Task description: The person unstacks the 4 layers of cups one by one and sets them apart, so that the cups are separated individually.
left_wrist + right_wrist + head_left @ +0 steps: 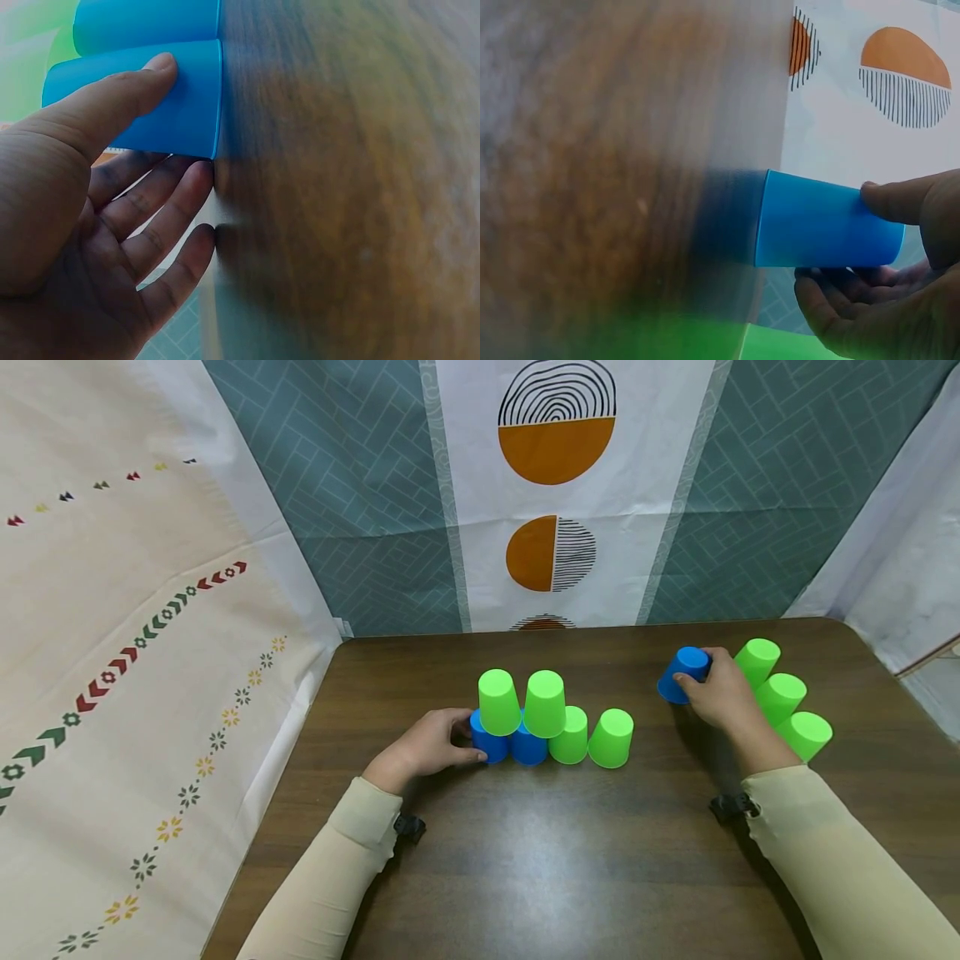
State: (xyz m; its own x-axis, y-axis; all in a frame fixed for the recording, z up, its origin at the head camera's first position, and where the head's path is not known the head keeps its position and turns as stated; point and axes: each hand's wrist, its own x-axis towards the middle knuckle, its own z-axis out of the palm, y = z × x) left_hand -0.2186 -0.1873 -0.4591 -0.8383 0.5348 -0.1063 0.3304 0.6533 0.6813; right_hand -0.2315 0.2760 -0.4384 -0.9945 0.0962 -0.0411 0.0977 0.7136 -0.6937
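Upside-down cups stand in a cluster at the table's middle: two blue cups and two green cups in a row, with two green cups on top. My left hand holds the leftmost blue cup, thumb on its side and fingers behind it. Further right, my right hand grips a lone blue cup between thumb and fingers, its rim down at the table.
Three green cups stand in a line just right of my right hand. The dark wooden table is walled by patterned cloth at the back and on both sides.
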